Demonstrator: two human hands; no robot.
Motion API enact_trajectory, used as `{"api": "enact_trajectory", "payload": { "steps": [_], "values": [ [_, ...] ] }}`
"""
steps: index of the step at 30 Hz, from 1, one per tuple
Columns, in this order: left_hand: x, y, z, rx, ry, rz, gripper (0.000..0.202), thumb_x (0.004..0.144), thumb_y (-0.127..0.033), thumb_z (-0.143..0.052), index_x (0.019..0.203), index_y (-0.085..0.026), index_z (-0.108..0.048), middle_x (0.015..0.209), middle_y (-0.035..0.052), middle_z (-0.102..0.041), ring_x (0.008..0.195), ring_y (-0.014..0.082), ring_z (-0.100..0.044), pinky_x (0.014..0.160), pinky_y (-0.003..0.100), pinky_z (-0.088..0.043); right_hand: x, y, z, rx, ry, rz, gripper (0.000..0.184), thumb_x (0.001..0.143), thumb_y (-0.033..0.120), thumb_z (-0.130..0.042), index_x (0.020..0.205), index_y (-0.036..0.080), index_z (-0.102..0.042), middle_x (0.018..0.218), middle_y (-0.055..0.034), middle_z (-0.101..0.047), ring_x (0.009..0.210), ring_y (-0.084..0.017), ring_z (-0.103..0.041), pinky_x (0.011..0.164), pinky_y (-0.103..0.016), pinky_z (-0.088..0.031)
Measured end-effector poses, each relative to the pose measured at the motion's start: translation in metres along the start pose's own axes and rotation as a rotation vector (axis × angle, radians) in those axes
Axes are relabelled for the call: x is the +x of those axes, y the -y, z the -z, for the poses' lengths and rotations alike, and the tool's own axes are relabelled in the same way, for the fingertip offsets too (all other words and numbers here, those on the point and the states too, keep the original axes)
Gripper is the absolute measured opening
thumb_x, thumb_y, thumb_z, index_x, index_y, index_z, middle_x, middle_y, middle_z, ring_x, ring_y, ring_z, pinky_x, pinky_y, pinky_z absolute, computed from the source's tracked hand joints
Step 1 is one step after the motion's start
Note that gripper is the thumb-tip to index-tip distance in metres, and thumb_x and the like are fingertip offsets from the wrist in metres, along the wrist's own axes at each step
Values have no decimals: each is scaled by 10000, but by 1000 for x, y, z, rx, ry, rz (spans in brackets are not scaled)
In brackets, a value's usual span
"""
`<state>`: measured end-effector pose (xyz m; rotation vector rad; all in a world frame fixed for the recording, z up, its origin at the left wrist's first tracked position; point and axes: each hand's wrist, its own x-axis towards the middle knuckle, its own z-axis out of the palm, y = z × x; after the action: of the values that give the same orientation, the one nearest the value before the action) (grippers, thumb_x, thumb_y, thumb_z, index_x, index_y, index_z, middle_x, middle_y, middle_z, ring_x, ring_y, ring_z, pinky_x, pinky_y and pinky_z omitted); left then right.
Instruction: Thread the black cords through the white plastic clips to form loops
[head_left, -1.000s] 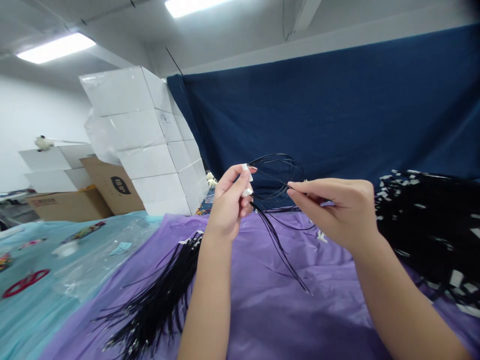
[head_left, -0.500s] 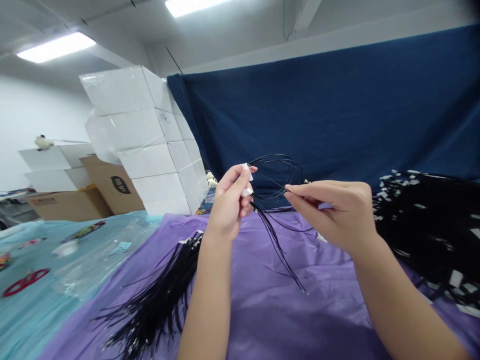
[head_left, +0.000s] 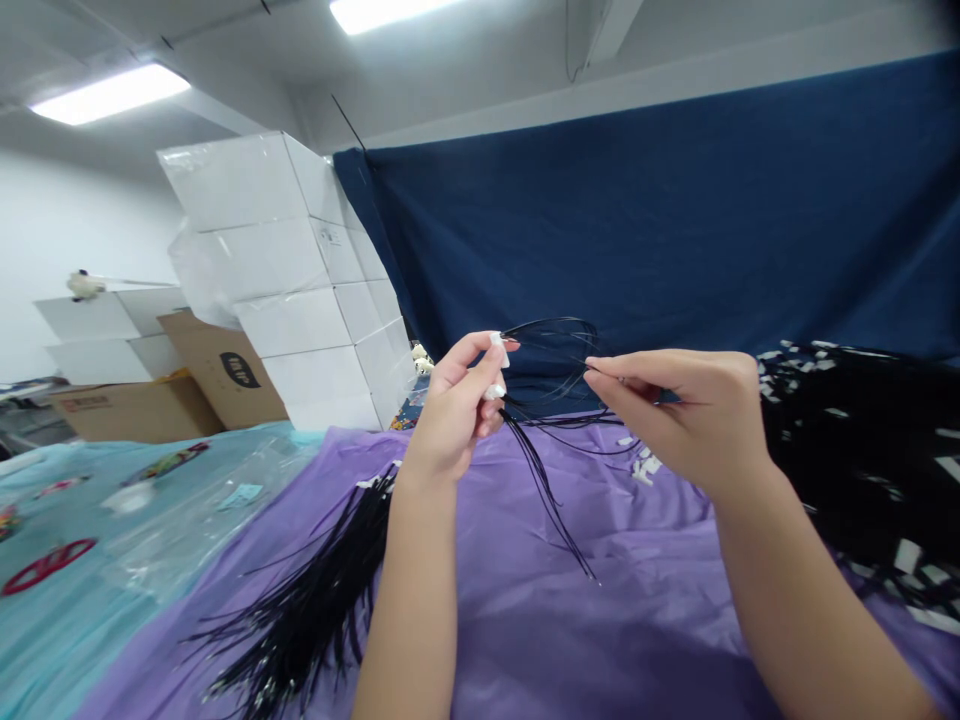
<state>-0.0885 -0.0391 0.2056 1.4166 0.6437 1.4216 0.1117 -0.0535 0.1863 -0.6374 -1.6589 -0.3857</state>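
Observation:
My left hand (head_left: 461, 400) is closed on a bunch of thin black cords (head_left: 544, 470), their white connector ends (head_left: 498, 350) showing at the thumb and fingers. The cords loop out to the right, and several loose ends hang down over the purple cloth. My right hand (head_left: 682, 410) pinches one of the looping cords between thumb and forefinger, a short way right of my left hand. Below my left forearm lies a bundle of black cords (head_left: 307, 600) with white tips. A large heap of black cords (head_left: 862, 450) with white ends lies beyond my right hand.
Purple cloth (head_left: 570, 640) covers the table in front of me, with small white pieces (head_left: 645, 466) on it. On the turquoise cloth (head_left: 150, 620) lie red-handled scissors (head_left: 49, 567) and a clear plastic bag (head_left: 217, 510). White boxes (head_left: 300, 300) stand stacked behind, beside a blue curtain (head_left: 637, 230).
My right hand has shifted slightly right and up along the cord, uncovering more small white pieces on the cloth. My left hand stays almost in place, still holding the bunch.

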Motion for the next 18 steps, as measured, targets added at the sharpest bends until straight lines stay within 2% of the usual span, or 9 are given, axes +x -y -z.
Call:
{"api": "enact_trajectory", "payload": {
  "steps": [5,10,12,18],
  "values": [
    [-2,-1,2,58,31,35,187,821,-381,-689,915,-226,-648,559,-77,-426,382,7,-276,324,101,-239,0,-5,3,15,-14,-1,62,789,137,-729,841,165,-747,585,38,-638,473,-48,-504,479,-197,-407],
    [-2,-1,1,68,56,60,193,817,-376,-694,895,-212,-629,575,-76,-446,382,4,-289,324,109,-242,2,-7,10,46,77,49,58,798,134,-718,835,170,-745,668,13,-694,506,-60,-549,498,-197,-437],
    [-2,-1,1,67,59,61,197,818,-377,-695,891,-207,-626,565,-79,-437,383,5,-286,325,110,-241,3,-6,11,40,69,56,74,801,150,-724,867,177,-746,701,7,-707,514,-62,-555,511,-199,-449],
    [-4,-1,-6,75,109,90,217,838,-398,-667,922,-200,-638,525,-85,-415,365,8,-260,326,126,-223,3,-1,5,-18,-1,135,113,818,197,-731,929,215,-738,584,35,-619,471,-69,-488,477,-212,-419]
  ]
}}
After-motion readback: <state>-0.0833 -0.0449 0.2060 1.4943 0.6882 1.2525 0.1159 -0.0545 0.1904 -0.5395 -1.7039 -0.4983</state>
